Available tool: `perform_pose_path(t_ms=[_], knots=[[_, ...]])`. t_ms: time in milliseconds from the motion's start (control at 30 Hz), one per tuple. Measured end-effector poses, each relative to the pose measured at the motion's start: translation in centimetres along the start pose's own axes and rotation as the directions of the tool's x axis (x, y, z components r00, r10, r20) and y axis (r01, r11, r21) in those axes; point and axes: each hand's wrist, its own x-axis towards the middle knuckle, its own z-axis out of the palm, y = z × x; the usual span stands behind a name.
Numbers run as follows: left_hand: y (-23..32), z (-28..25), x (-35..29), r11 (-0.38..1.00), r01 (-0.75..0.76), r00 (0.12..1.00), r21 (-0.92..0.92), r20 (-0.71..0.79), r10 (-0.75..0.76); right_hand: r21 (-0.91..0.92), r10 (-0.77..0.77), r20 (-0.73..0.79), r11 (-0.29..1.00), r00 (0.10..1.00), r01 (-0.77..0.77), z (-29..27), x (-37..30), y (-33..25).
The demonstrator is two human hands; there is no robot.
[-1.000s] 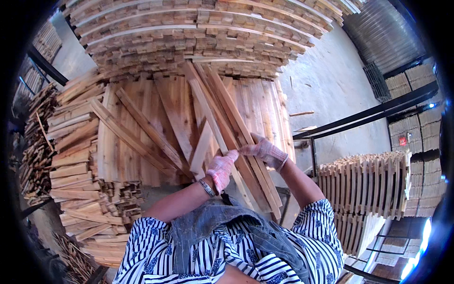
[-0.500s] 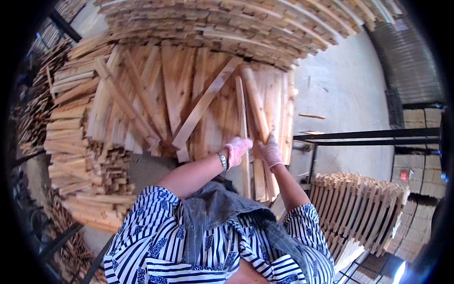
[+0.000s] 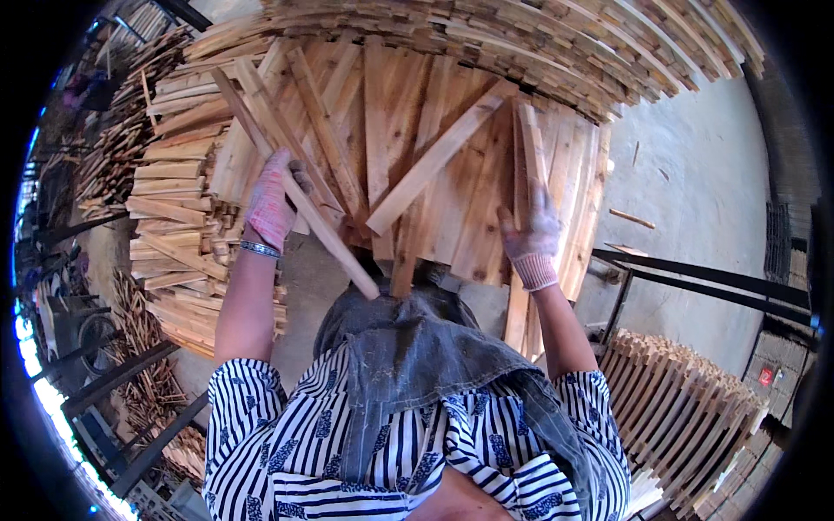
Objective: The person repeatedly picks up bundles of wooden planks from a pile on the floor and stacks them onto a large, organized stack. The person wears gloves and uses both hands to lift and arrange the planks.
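Note:
My left hand [image 3: 273, 201], in a pinkish glove with a bracelet at the wrist, is closed around a narrow wooden strip [image 3: 328, 233]. The strip slants from the upper left down to near my apron. On the right, my gloved right hand [image 3: 532, 241] rests at the lower part of another wooden strip [image 3: 532, 143], thumb spread to its left. The fingers there are somewhat blurred. Between the hands, a pale wooden strip [image 3: 439, 161] lies diagonally across a layer of side-by-side boards [image 3: 482, 204]. More loose strips [image 3: 326, 126] lie fanned out beside my left hand.
Stacked lumber [image 3: 469, 43] rises along the far side. A pile of short boards [image 3: 174, 217] stands at the left. At lower right is a stack of wooden pieces [image 3: 682, 408] beside a black metal frame [image 3: 704, 282]. A loose stick [image 3: 632, 219] lies on the grey floor.
My left hand has moved far left from beside the right one and now grips a slanting strip. My right hand has shifted slightly right and up in the picture, its thumb now spread. The view has shifted.

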Motion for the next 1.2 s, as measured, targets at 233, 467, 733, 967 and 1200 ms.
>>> perform_pose_path(t_ms=[233, 467, 733, 967, 1200], knots=[[2.6, -4.9, 8.6, 0.997, 0.033, 0.998, 0.07, -0.047, -0.03, 0.263, 0.474, 0.093, 0.837, 0.876, -0.48, 11.7, 9.1, -13.0], [2.1, -17.1, 21.1, 0.8, 0.164, 0.984, 0.577, -0.151, -0.093, 0.052, 0.463, -0.07, 0.886, 0.884, -0.46, 14.2, 8.5, -12.7], [0.6, -15.5, 20.8, 0.066, 0.259, 0.926, 0.964, -0.267, 0.268, -0.472, 0.358, 0.1, 0.838, 0.928, -0.272, 9.1, 1.0, -12.1], [1.3, -6.5, 24.5, 0.36, 0.155, 0.985, 0.92, -0.173, 0.019, -0.293, 0.48, 0.175, 0.859, 0.859, -0.42, 14.7, 6.5, -19.2], [-2.8, -5.9, 30.1, 0.226, 0.333, 0.909, 0.915, -0.375, 0.183, -0.322, 0.538, 0.087, 0.812, 0.839, -0.487, 15.5, 7.4, -17.5]])
